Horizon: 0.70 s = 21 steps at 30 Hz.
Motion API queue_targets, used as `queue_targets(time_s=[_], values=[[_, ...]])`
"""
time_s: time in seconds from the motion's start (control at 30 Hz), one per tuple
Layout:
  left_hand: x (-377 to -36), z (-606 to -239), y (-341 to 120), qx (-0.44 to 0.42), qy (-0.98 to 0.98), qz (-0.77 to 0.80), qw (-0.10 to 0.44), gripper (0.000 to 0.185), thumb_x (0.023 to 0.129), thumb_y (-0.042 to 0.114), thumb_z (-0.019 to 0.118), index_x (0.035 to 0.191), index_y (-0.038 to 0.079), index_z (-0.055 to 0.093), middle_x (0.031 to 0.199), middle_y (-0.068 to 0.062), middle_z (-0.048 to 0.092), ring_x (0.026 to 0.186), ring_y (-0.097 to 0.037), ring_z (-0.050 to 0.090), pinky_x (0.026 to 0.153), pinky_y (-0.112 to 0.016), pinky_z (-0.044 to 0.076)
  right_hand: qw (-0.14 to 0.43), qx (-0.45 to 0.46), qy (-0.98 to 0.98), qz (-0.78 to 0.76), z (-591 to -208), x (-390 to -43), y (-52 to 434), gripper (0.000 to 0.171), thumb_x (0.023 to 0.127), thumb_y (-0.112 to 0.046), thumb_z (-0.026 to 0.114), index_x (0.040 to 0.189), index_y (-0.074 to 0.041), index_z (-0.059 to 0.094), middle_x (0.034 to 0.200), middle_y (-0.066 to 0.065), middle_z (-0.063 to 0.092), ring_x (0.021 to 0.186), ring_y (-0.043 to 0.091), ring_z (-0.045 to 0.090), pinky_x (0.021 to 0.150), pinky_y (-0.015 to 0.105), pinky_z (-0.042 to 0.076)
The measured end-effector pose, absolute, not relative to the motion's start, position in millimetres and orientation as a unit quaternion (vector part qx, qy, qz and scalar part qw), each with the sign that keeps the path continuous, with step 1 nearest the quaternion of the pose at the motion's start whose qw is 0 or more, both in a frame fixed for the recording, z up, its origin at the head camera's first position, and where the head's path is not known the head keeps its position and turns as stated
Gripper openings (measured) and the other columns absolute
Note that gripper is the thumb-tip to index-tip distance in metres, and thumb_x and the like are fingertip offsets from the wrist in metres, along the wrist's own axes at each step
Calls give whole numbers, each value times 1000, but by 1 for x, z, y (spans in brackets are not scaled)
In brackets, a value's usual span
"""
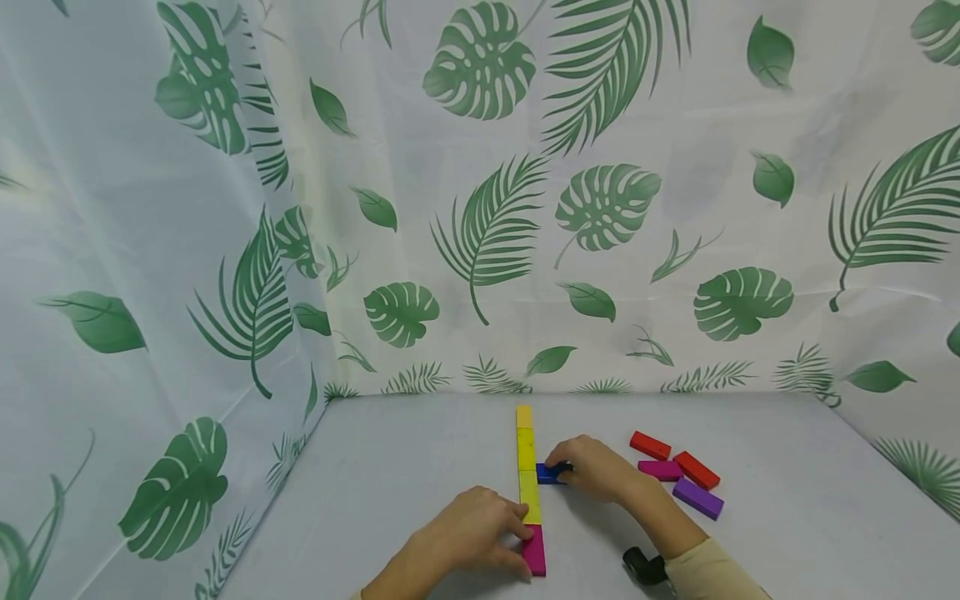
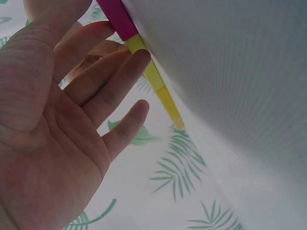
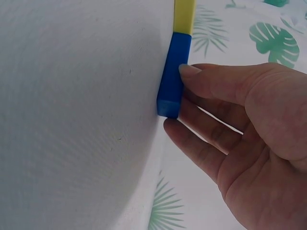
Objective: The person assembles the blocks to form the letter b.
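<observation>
Closest in, the left hand point(image 1: 480, 529) has its fingers loosely spread, fingertips at a smooth, oblong magenta block point(image 1: 534, 554): stiff, probably light, best taken by its long sides. Further out, the right hand point(image 1: 596, 468) narrows, thumb and fingers pinching a shiny, oblong blue block point(image 3: 172, 72), its inner end up against a line of flat, oblong yellow blocks point(image 1: 529, 498). It looks rigid, tough, slightly slippery; grip the outer half. And beyond, the yellow line runs on, its far end clear of any finger.

Head view: blue block point(image 1: 548, 478) partly behind right fingers point(image 1: 561, 452). Left wrist view: magenta block point(image 2: 118, 18) cut at top edge.
</observation>
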<state>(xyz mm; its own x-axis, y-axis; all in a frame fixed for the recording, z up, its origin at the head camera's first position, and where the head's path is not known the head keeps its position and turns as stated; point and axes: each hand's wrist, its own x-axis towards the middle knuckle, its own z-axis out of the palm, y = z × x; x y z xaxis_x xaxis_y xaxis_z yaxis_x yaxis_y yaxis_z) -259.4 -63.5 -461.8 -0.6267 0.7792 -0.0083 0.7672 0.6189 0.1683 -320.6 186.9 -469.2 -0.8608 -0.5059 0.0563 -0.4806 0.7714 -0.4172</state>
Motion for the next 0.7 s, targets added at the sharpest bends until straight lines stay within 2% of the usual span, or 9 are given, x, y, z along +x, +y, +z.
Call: queue_targets(time_s=[0.47, 0.7], values=[[-260, -461, -62, 424, 902, 74, 48, 46, 80, 60, 83, 118, 35, 80, 129, 11, 73, 117, -2, 68, 101, -31, 54, 46, -228, 947, -223, -465, -320, 189, 34, 91, -15, 80, 125, -13, 76, 119, 2, 76, 118, 27, 68, 104, 54, 54], [-259, -460, -62, 420, 903, 71, 52, 45, 80, 60, 83, 118, 36, 80, 129, 12, 73, 117, -1, 68, 101, -31, 54, 41, -245, 944, -217, -465, -322, 193, 40, 93, -18, 78, 132, -13, 71, 123, 5, 75, 115, 25, 69, 101, 52, 56]])
